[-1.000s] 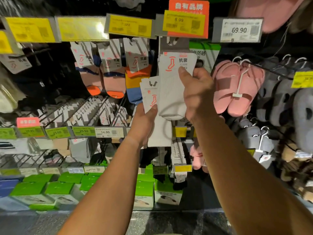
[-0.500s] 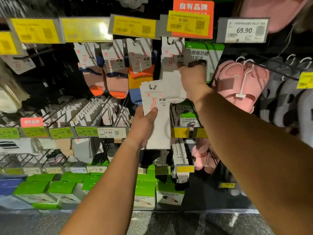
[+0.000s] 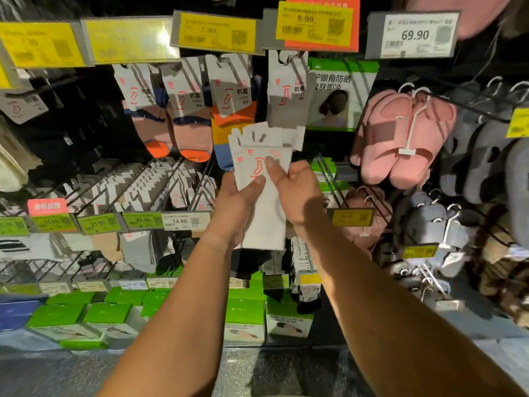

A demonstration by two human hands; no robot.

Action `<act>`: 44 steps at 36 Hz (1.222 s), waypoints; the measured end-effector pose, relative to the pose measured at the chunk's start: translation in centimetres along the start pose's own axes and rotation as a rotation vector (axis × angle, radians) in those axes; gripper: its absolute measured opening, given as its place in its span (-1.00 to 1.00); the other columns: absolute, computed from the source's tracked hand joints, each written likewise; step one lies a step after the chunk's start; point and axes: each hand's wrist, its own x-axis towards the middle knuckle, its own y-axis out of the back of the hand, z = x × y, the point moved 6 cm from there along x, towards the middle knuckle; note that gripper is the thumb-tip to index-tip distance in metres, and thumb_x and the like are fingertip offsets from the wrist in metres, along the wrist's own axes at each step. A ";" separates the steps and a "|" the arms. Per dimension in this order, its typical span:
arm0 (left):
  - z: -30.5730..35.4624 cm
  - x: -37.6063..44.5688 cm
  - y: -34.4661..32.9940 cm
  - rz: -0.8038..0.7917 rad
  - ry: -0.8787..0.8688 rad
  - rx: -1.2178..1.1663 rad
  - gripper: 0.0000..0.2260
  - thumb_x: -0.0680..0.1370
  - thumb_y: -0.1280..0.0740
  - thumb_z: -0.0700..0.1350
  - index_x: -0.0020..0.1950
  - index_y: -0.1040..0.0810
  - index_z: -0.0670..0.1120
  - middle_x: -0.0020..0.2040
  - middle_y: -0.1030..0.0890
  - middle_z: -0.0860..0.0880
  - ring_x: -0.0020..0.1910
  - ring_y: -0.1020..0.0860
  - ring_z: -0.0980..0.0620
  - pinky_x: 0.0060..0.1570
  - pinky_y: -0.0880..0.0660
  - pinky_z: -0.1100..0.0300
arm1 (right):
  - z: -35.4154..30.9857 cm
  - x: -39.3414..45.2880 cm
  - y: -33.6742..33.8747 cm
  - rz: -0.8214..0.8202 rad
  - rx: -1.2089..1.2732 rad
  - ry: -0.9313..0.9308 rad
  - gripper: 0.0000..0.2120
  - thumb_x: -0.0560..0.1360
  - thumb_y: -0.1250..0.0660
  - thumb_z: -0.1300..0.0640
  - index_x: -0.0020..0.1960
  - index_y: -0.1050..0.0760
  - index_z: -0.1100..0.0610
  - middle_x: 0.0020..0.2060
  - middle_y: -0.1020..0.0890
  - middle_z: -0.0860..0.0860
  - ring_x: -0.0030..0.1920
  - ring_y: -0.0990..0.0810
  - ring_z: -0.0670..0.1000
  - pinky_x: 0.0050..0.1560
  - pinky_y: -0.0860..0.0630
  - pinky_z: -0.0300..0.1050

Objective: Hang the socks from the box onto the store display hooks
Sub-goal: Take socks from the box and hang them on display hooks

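Only two arms and what they end in show of this person. Both forearms are bare from the wrist to where the view cuts them off, and they look smooth under the warm shop lighting. The left forearm [image 3: 171, 310] appears the slimmer of the two. The right forearm [image 3: 386, 296] fills more of the view and broadens towards the lower corner. A faint crease runs across the left wrist [image 3: 214, 239]. The left grip [image 3: 237, 202] is a bare hand with a broad back and a stubby thumb. The right grip [image 3: 297, 193] is bare too, with a shadow across its back and a short, plain nail at the tip of its thumb [image 3: 269, 163].
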 end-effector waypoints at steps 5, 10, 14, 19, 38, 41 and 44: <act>0.0 -0.4 -0.7 0.000 -0.003 -0.015 -0.54 0.56 -0.42 -0.14 0.42 -0.39 -0.17 0.27 -0.64 -0.14 0.24 -0.63 -0.11 0.21 -0.56 -0.07 | 0.8 -0.8 0.5 0.007 0.125 -0.031 -0.91 0.53 -0.44 0.07 -0.11 -0.55 0.05 -0.15 -0.71 -0.07 -0.15 -0.69 -0.07 -0.18 -0.63 -0.15; -0.3 -0.4 -0.3 0.055 0.020 -0.013 -0.66 0.66 -0.22 -0.05 0.43 -0.41 -0.09 0.28 -0.64 -0.10 0.25 -0.62 -0.11 0.27 -0.53 -0.15 | 1.1 -0.7 1.6 0.026 0.277 -0.071 -0.95 0.54 -0.41 0.19 -0.05 -0.56 0.17 -0.11 -0.73 0.05 -0.05 -0.71 0.10 0.02 -0.64 0.12; 0.3 -0.1 0.5 0.129 -0.037 0.077 -0.80 0.71 -0.17 -0.14 0.31 -0.46 -0.08 0.18 -0.67 0.01 0.15 -0.65 0.07 0.25 -0.53 0.03 | -2.2 -0.6 3.8 0.088 0.158 0.079 -0.84 0.49 -0.42 0.10 -0.15 -0.51 0.18 -0.17 -0.69 0.04 -0.05 -0.69 0.20 -0.06 -0.55 0.34; 1.1 0.2 0.3 0.123 -0.071 0.082 -0.81 0.72 -0.14 -0.17 0.31 -0.43 -0.06 0.19 -0.64 0.06 0.18 -0.61 0.13 0.13 -0.52 0.24 | -7.8 -0.6 6.1 0.121 0.139 0.241 -0.89 0.55 -0.38 0.18 -0.13 -0.51 0.18 -0.28 -0.70 -0.14 -0.25 -0.65 -0.20 -0.23 -0.50 -0.28; 1.9 -0.1 0.3 0.138 -0.092 0.030 -0.82 0.72 -0.16 -0.22 0.31 -0.42 -0.17 0.12 -0.64 0.06 -0.06 -0.66 0.31 -0.13 -0.53 0.45 | -8.3 5.8 4.9 0.210 0.193 0.123 -0.80 0.53 -0.41 0.21 -0.21 -0.44 0.22 -0.37 -0.56 0.01 -0.39 -0.44 -0.11 -0.35 -0.38 -0.35; 1.8 0.1 0.8 0.156 -0.075 0.022 -0.88 0.72 -0.17 -0.20 0.21 -0.46 -0.08 0.16 -0.66 0.03 0.07 -0.66 0.22 0.03 -0.56 0.33 | -7.8 9.5 3.9 0.186 -0.097 0.028 -0.60 0.53 -0.32 0.22 0.35 -0.44 0.21 0.24 -0.56 0.24 0.03 -0.56 0.08 -0.12 -0.51 -0.25; 1.5 0.3 1.3 0.168 -0.054 0.011 -0.85 0.72 -0.17 -0.18 0.26 -0.45 -0.10 0.27 -0.64 -0.07 0.25 -0.62 0.01 0.31 -0.52 0.07 | -9.4 9.5 3.2 0.196 -0.606 0.069 -0.43 0.60 -0.14 0.32 0.57 -0.09 0.13 0.45 -0.34 0.23 0.41 -0.35 0.26 0.25 -0.43 0.07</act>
